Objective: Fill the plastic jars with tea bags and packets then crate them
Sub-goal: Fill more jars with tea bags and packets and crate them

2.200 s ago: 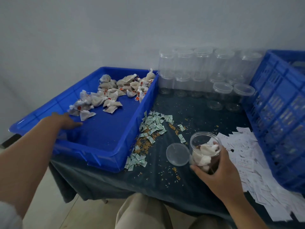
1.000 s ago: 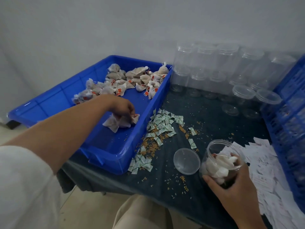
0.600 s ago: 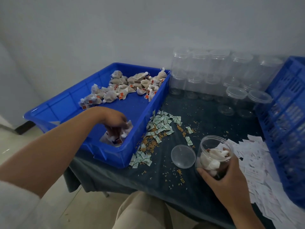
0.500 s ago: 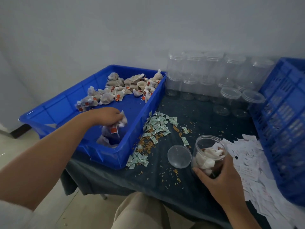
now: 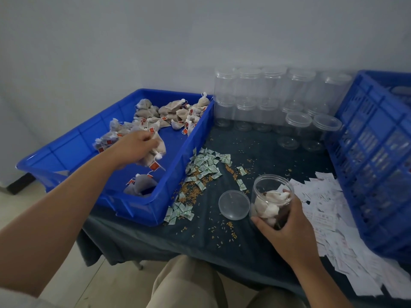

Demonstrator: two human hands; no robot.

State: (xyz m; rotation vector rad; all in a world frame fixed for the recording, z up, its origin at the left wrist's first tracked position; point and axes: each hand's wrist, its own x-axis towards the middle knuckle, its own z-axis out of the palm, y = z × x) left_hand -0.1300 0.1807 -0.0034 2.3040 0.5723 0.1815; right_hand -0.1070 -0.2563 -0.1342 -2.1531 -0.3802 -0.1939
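Pinching a small bunch of tea bags (image 5: 155,152) in our left hand (image 5: 135,147), fingers curled round them, we hold them above the floor of the blue tray (image 5: 142,207), red tags dangling; our right hand (image 5: 287,227) wraps round the lower wall of the open jar (image 5: 272,196), which is partly filled with pale bags and tips slightly toward nine o'clock; we cannot tell whether its base rests on the dark tablecloth (image 5: 200,238).

Reading outward from the jar: its lid (image 5: 234,204) lies upturned just beside it at nine o'clock; the green packets (image 5: 204,165) are scattered at ten o'clock among spilled grains (image 5: 191,190), along the tray's side; the held bunch hangs farther out on that same line; the heap (image 5: 173,114) of spare bags sits at the tray's far end, near eleven; the empty jars (image 5: 249,101) stand stacked against the wall at twelve; white paper slips (image 5: 329,210) spread at three o'clock, and the blue crate (image 5: 367,152) rises beyond them.

We judge the step to be filling this one jar, with the crating not yet begun; the next move calls for carrying the bunch across the tray's rim toward four o'clock and dropping it through the jar's mouth, minding the trailing tags and loosely held bags; packets would then go in before the lid.
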